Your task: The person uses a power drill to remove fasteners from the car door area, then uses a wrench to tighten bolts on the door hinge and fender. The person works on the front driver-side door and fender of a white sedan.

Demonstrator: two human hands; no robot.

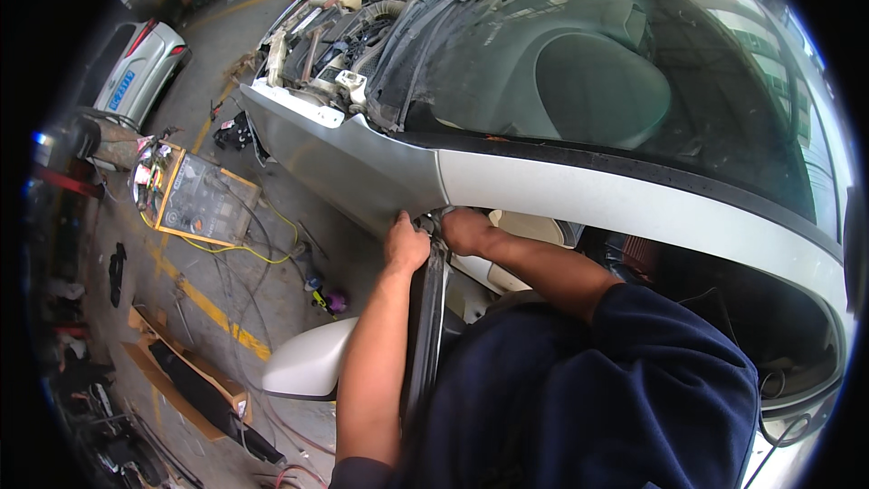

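Observation:
My left hand (407, 244) rests at the rear edge of a grey front fender (353, 163), its index finger extended against the panel. Close beside it, my right hand (465, 231) reaches into the gap between the fender and the white windscreen pillar (543, 183), by the top of the opened door's edge (426, 326). A small metal part (428, 223) shows between the two hands; its kind is unclear. The fingertips of my right hand are hidden, so what they hold cannot be told. A white door mirror (309, 363) juts out left of my left forearm.
The engine bay (339, 34) lies uncovered, with a hammer (312, 51) on it. On the floor stand a wood-framed equipment box (207, 197), cables, and an opened cardboard box (193, 380) holding a long black part. A silver car (139, 71) is parked at the upper left.

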